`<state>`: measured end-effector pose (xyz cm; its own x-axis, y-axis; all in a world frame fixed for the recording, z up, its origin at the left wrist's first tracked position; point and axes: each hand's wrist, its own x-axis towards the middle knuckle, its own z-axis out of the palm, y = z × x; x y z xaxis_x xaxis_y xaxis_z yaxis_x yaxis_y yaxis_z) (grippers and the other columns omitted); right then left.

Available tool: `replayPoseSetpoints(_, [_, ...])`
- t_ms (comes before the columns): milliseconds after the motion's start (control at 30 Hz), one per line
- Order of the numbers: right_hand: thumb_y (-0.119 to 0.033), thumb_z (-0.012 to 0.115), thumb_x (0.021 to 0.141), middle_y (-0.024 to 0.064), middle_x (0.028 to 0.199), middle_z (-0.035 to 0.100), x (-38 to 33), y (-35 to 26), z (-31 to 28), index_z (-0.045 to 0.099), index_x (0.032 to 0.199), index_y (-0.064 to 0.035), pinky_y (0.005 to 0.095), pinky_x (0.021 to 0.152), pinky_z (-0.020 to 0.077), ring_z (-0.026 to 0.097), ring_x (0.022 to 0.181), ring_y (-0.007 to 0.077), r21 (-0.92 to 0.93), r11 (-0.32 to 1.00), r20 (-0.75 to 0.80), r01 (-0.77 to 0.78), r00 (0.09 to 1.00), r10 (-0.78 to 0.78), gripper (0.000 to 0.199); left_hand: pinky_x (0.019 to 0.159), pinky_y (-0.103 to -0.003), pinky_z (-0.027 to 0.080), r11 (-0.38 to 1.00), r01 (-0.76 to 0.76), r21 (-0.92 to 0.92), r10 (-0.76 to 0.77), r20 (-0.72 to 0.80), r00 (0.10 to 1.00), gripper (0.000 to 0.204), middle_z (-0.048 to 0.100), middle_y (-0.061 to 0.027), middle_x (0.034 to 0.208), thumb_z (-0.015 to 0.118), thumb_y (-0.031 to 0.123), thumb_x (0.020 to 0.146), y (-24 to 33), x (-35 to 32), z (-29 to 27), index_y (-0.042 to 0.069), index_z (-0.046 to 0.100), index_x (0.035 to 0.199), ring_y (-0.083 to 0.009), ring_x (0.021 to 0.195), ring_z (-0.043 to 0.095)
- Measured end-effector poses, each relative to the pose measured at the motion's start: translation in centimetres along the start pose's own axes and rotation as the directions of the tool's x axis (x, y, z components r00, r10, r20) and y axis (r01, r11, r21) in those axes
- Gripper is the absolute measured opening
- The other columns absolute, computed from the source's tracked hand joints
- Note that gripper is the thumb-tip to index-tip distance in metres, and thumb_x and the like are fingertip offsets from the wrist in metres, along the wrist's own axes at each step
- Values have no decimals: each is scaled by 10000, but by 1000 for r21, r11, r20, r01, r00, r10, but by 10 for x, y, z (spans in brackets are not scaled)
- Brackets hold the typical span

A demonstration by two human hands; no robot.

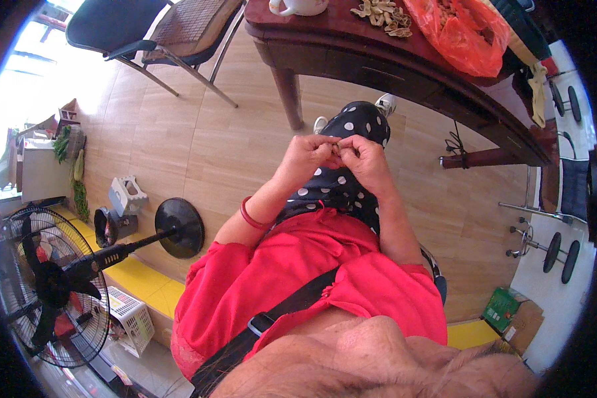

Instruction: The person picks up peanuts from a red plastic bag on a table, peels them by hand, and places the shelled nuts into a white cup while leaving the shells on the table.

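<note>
Black metal marks the standing fan (50,285) at far left, beside a white plastic basket (131,320) on the floor. Toward the middle, the left hand (304,159) and right hand (367,161) meet above the polka-dotted lap, each grip pinching one small tan nutshell piece (339,144) between thumb and fingertips, seemingly to pry it apart. Farther right, the dark wooden tabletop (325,30) carries a pile of pale shells (383,16) and a crumpled orange plastic bag (461,30), within easy reach.
</note>
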<state>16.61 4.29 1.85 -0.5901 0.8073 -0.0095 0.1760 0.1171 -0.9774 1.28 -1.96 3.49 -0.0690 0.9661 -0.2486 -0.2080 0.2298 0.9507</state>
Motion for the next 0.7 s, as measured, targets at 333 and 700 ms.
replayPoseSetpoints(333, [-84,552,840,57,821,637,3,-1,-10,606,941,36,241,674,481,575,749,81,136,991,-13,12,1000,-10,166,754,-286,525,886,133,-444,-105,89,991,273,611,-131,933,410,39,887,-8,11,-4,-87,531,1096,-200,830,629])
replayPoseSetpoints(700, [-43,562,821,34,813,575,3,-5,-3,608,977,20,228,636,435,527,706,99,-105,972,16,211,977,-211,175,809,-338,461,532,198,-823,-118,160,980,292,594,-118,958,400,94,871,-33,22,-4,-53,514,1096,-215,891,575])
